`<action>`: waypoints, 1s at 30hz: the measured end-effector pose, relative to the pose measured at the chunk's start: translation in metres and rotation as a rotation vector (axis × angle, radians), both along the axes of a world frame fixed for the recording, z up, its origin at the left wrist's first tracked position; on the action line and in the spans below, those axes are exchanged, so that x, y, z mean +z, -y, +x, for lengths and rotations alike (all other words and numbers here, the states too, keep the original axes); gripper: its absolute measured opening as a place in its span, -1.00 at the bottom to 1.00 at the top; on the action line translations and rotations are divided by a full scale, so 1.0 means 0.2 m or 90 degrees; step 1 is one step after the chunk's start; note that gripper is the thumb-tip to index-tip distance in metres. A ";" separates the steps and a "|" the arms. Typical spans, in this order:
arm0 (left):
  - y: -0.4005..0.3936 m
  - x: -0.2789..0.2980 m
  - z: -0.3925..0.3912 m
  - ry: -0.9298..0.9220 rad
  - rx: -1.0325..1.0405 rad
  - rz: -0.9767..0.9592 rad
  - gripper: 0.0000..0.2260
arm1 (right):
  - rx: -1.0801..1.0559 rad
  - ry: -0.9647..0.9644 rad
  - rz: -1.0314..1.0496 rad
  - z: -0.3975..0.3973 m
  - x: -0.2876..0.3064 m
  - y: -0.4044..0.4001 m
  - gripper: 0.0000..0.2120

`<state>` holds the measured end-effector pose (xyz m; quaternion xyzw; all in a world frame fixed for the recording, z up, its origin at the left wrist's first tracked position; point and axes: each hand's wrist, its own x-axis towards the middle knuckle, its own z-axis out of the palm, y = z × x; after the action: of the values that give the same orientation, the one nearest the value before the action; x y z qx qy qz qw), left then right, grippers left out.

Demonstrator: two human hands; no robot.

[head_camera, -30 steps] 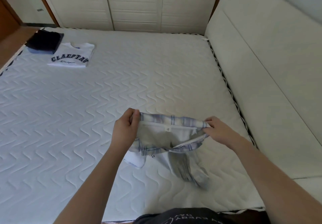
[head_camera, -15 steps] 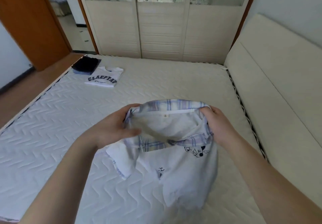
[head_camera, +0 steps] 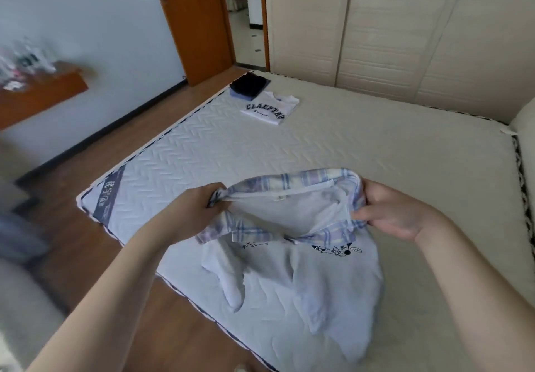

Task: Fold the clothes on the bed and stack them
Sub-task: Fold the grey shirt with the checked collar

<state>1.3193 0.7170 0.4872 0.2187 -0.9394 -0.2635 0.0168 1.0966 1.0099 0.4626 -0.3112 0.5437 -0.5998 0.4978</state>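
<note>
Step in hand: a judgement — the polo shirt [head_camera: 307, 258] is being lifted and shaken out by its collar, before any fold is made.
Shirt: white, with a plaid collar [head_camera: 289, 180] and small printed figures on the chest; it hangs from the hands above the near part of the bed [head_camera: 376, 151], its lower part crumpled and one sleeve dangling.
Left hand [head_camera: 188, 215]: grip closed, fingers curled round the left end of the collar.
Right hand [head_camera: 393, 215]: grip closed, thumb and fingers pinching the right end of the collar.
Already folded: a lettered white T-shirt [head_camera: 269, 108] and a dark garment [head_camera: 249, 86], side by side at the bed's far left corner.
Next move: probably laying the shirt flat on the bed and smoothing it, so the sleeves can be turned in; the bunched hem needs spreading first.
</note>
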 end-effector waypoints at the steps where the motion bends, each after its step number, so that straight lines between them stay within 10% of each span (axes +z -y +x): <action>1: 0.01 0.01 0.06 -0.013 0.035 0.003 -0.85 | 0.027 -0.032 0.005 0.02 0.00 0.06 -0.47; 12: 0.20 0.08 0.60 -0.207 0.366 0.161 -0.71 | 0.023 -0.655 0.113 0.39 0.04 0.90 -0.86; 30: 1.02 0.03 1.53 -0.346 0.365 0.674 -0.47 | 0.035 -0.620 -0.128 1.27 0.03 2.09 -0.75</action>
<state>1.6246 0.5132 0.4938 0.3646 -0.5499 -0.7205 0.2133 1.3509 0.5912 0.4678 -0.6160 0.6441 -0.4209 0.1693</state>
